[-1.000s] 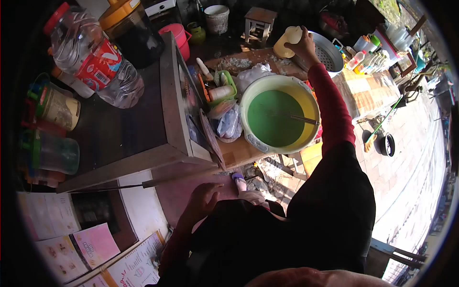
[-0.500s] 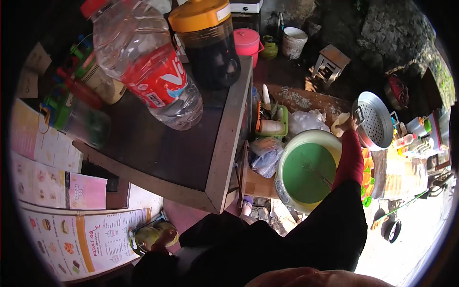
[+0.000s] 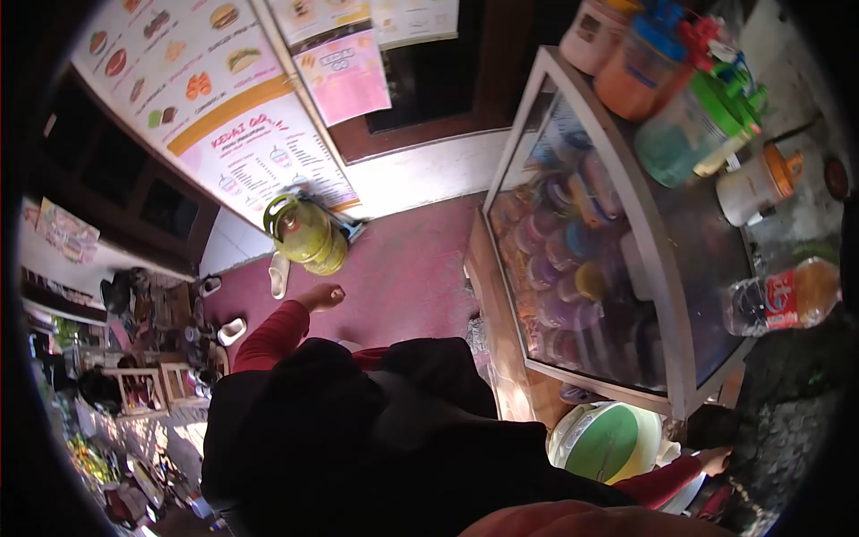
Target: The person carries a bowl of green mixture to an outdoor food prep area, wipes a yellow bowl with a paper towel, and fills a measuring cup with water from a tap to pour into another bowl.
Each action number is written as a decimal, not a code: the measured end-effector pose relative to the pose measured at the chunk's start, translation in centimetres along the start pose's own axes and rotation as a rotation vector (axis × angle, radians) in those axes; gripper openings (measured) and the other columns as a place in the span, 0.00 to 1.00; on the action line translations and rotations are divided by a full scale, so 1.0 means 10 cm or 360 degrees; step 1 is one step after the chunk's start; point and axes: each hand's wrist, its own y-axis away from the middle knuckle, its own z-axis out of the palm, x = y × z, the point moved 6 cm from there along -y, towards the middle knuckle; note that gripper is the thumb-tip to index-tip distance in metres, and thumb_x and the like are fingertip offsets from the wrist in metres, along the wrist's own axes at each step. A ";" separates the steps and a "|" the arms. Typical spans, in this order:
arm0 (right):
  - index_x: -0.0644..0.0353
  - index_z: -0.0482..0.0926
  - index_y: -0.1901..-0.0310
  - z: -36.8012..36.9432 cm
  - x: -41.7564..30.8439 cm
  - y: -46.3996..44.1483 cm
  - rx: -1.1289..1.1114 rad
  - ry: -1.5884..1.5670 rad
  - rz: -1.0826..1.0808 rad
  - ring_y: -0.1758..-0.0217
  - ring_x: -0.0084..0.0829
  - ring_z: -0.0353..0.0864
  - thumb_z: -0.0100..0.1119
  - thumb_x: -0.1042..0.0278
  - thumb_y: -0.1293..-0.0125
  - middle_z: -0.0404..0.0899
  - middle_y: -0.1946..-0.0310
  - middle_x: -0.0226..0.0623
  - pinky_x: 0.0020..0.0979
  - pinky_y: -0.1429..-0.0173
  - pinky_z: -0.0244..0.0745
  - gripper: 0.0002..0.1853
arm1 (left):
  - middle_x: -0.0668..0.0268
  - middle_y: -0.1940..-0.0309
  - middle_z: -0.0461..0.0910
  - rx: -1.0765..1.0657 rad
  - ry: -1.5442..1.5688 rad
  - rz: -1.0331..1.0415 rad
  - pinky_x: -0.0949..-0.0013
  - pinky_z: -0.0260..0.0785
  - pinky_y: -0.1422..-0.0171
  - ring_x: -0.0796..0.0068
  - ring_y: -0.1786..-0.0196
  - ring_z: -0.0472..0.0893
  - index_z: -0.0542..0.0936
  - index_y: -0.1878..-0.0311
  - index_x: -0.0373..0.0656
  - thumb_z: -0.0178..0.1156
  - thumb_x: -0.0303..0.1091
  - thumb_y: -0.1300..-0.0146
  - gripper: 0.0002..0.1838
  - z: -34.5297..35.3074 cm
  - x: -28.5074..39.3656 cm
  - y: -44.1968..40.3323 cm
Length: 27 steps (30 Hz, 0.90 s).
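My left hand (image 3: 324, 296) is held out over the reddish floor with its fingers curled in and nothing visible in them. Just beyond it stands a green gas cylinder (image 3: 306, 236). My right hand (image 3: 714, 460) reaches out at the lower right, past a cream bucket (image 3: 653, 458) of green liquid (image 3: 603, 440) with a whisk in it. Its fingers are too small and dim to make out. A pale cup (image 3: 668, 451) lies between the bucket and that hand. Part of a metal pan (image 3: 687, 490) shows beside my right sleeve.
A glass display case (image 3: 673, 304) full of jars stands at the right, with lidded containers and a large plastic bottle (image 3: 786, 297) on top. Menu posters (image 3: 242, 134) hang at the upper left. White slippers (image 3: 232, 332) lie on the floor at the left.
The view has swung left toward the floor, posters and gas cylinder. The bucket has shifted to the lower right of the view. My right hand is away from the pale cup it held earlier.
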 end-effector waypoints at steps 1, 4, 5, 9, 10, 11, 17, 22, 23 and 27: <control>0.68 0.77 0.68 -0.23 -0.34 -0.06 0.0271 0.0016 -0.0070 0.66 0.43 0.76 0.57 0.51 0.46 0.78 0.67 0.53 0.40 0.58 0.71 0.22 | 0.56 0.59 0.78 0.0032 0.0040 -0.0084 0.62 0.68 0.50 0.60 0.55 0.77 0.76 0.57 0.42 0.50 0.41 0.42 0.16 0.03 -0.20 0.15; 0.65 0.75 0.69 -0.78 -1.46 0.24 0.0614 -0.0819 -0.0509 0.64 0.36 0.74 0.58 0.56 0.44 0.74 0.65 0.43 0.37 0.60 0.70 0.16 | 0.56 0.59 0.78 0.0092 0.0292 -0.0255 0.63 0.67 0.49 0.59 0.54 0.77 0.76 0.56 0.42 0.50 0.40 0.42 0.16 0.34 -1.14 0.57; 0.64 0.74 0.68 -1.05 -2.00 0.68 0.0664 -0.0960 -0.0754 0.64 0.36 0.73 0.58 0.56 0.44 0.73 0.64 0.42 0.37 0.59 0.70 0.16 | 0.56 0.58 0.78 0.0109 0.0321 -0.0324 0.63 0.67 0.49 0.58 0.53 0.77 0.76 0.56 0.42 0.50 0.40 0.43 0.16 0.47 -1.44 0.74; 0.63 0.71 0.65 -2.27 -3.77 3.15 0.0827 -0.1526 -0.1762 0.64 0.34 0.72 0.58 0.57 0.43 0.69 0.63 0.38 0.36 0.57 0.69 0.16 | 0.53 0.60 0.78 0.0191 0.0619 -0.0580 0.61 0.68 0.50 0.56 0.54 0.77 0.77 0.58 0.42 0.50 0.41 0.44 0.16 1.08 -2.65 1.52; 0.62 0.71 0.64 -2.58 -4.09 3.82 0.0841 -0.1652 -0.1941 0.63 0.33 0.72 0.58 0.57 0.43 0.68 0.62 0.37 0.36 0.57 0.68 0.16 | 0.52 0.61 0.78 0.0200 0.0626 -0.0566 0.60 0.68 0.50 0.55 0.55 0.77 0.78 0.59 0.42 0.50 0.41 0.46 0.16 1.18 -2.90 1.72; 0.62 0.70 0.63 -2.92 -4.36 4.45 0.0878 -0.1770 -0.2081 0.63 0.33 0.71 0.58 0.57 0.42 0.67 0.62 0.36 0.35 0.56 0.68 0.16 | 0.53 0.60 0.78 0.0016 0.0546 -0.0673 0.60 0.68 0.50 0.54 0.55 0.77 0.78 0.60 0.42 0.50 0.42 0.47 0.17 1.32 -3.20 1.87; 0.63 0.67 0.58 -4.36 -5.41 7.35 0.0709 -0.1784 -0.2376 0.54 0.32 0.68 0.56 0.61 0.40 0.62 0.60 0.38 0.33 0.56 0.72 0.16 | 0.55 0.60 0.78 0.0056 0.0760 -0.0884 0.61 0.67 0.49 0.57 0.54 0.76 0.77 0.60 0.43 0.50 0.42 0.44 0.15 1.41 -4.34 2.78; 0.65 0.72 0.62 -4.89 -6.10 9.03 -0.0317 -0.2379 -0.2561 0.57 0.33 0.75 0.53 0.70 0.39 0.70 0.60 0.39 0.34 0.53 0.72 0.08 | 0.55 0.59 0.78 0.0463 0.1016 -0.0878 0.62 0.69 0.50 0.59 0.54 0.77 0.76 0.56 0.43 0.52 0.42 0.43 0.16 0.90 -5.23 2.53; 0.65 0.73 0.63 -5.00 -6.21 9.37 -0.0245 -0.2265 -0.2721 0.57 0.34 0.76 0.53 0.71 0.39 0.73 0.61 0.40 0.33 0.54 0.73 0.07 | 0.56 0.59 0.78 0.0533 0.1148 -0.0914 0.62 0.69 0.51 0.60 0.53 0.77 0.76 0.55 0.43 0.53 0.42 0.43 0.16 0.69 -5.39 2.55; 0.67 0.73 0.62 -5.34 -6.80 10.81 -0.1238 -0.2737 -0.2620 0.59 0.33 0.76 0.51 0.76 0.40 0.75 0.61 0.44 0.28 0.58 0.73 0.06 | 0.54 0.64 0.79 0.1055 0.1326 -0.1009 0.62 0.71 0.55 0.56 0.57 0.79 0.77 0.57 0.43 0.54 0.37 0.43 0.13 0.02 -6.33 2.84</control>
